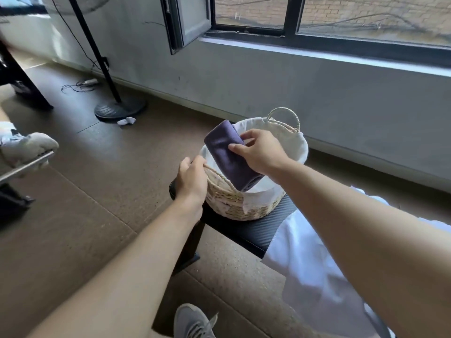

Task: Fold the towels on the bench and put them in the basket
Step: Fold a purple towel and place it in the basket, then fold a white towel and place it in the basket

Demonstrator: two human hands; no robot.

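Note:
A woven basket (234,203) with a white liner and rope handles stands on the left end of a black bench (249,230). My left hand (191,179) grips the basket's near-left handle at the rim. My right hand (260,152) pinches a folded dark purple towel (225,152) and holds it tilted over the basket's opening, its lower end inside the rim. A white towel (307,259) lies spread over the bench to the right of the basket and hangs down its front.
A grey wall with a window sill runs close behind the bench. A fan stand with a round base (119,108) and cables sit on the brown floor at the back left. My grey shoe (192,323) is at the bottom. Someone's shoe (29,147) is at the left edge.

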